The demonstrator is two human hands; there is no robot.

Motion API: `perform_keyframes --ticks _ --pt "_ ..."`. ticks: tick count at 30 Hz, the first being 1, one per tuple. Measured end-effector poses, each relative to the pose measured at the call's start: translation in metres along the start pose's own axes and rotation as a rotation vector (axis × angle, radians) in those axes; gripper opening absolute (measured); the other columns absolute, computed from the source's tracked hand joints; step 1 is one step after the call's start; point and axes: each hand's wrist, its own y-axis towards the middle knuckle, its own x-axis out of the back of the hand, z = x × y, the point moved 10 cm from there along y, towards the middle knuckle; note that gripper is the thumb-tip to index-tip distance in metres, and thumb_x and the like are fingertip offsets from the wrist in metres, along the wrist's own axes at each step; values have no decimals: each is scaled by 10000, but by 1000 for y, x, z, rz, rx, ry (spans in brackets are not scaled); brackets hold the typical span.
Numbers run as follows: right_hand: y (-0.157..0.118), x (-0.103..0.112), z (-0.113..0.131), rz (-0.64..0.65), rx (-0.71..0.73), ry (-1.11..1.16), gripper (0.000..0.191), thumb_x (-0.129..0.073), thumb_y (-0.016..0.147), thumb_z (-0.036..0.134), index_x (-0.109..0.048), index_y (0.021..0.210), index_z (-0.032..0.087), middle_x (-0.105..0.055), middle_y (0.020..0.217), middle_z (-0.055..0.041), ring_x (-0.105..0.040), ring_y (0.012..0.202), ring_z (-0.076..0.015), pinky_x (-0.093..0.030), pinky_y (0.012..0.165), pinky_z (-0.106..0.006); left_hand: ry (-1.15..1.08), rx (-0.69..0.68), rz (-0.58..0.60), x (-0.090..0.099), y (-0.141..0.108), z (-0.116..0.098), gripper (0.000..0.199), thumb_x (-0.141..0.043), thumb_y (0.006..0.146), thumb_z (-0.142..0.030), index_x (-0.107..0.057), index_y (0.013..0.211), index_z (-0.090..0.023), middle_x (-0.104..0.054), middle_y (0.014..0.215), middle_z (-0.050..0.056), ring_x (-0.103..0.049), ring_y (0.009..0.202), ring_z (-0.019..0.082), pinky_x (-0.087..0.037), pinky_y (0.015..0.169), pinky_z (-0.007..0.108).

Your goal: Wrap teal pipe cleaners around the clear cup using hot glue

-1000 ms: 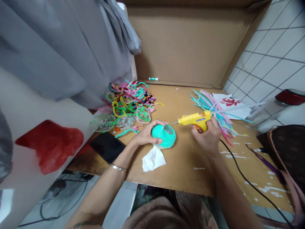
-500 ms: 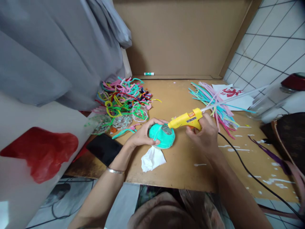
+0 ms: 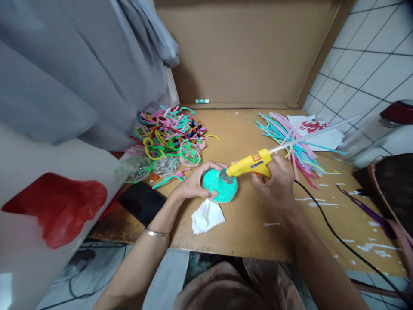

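Note:
A round turquoise ball-like object (image 3: 222,191) with a greyish patch on top is gripped by my left hand (image 3: 196,183), thumb in front and fingers behind. My right hand (image 3: 274,181) is wrapped round the handle of a yellow glue gun (image 3: 250,164), and a clear glue stick (image 3: 290,142) sticks out of its back. The gun's nozzle is at the greyish patch; whether it touches is too small to tell. Just below the ball, a crumpled white tissue (image 3: 207,216) lies on the table (image 3: 245,232).
Tangled colourful pipe cleaners (image 3: 164,129) are heaped at the back left, near a black phone (image 3: 142,203). Straight pipe cleaners (image 3: 290,140) lie at the back right. A black cord (image 3: 329,221) crosses the right side, near a brown bag (image 3: 390,189). A glue tube (image 3: 202,101) rests at the back.
The glue gun has shifted slightly left and down over the greyish patch, together with my right hand. My left hand still holds the ball in nearly the same place.

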Motion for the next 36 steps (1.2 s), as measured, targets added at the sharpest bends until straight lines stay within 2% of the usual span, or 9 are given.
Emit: perform_keyframes --ticks 19,36 --pt "0 0 -2 -2 -13 -6 144 -568 739 210 -570 882 228 -571 816 -23 -569 739 -195 -446 608 -299 43 19 -8 1 0 1 651 -861 591 -334 -554 1146 -189 -605 1358 163 -555 1289 344 -442 1061 488" --pt "0 0 -1 -25 11 8 217 -566 735 186 -591 946 231 -577 816 -20 -581 731 -200 -477 617 -304 15 45 -8 0 0 2 641 -855 585 -331 -560 1139 -199 -594 1368 149 -563 1275 338 -428 1077 496"
